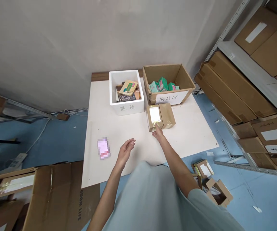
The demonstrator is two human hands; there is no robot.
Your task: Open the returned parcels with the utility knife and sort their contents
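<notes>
Two small taped cardboard boxes stand side by side on the white-topped table (119, 128). A white label covers much of the left box (151, 123); the right box (167, 116) is plain brown. My right hand (158, 133) is at the near edge of the labelled box, one finger against its tape and the others spread toward the left. Whether it grips the box I cannot make out. Over the table's front part my left hand (126, 151) hovers open, holding nothing. A pixelated pink-and-white item (103, 148) lies to its left.
Behind are a white foam box (127, 109) holding books and packets, and a larger open carton (186, 92) with green boxes. Shelving with cartons (268, 41) borders the right. A big carton (56, 192) stands at lower left; opened boxes (219, 192) lie on the floor.
</notes>
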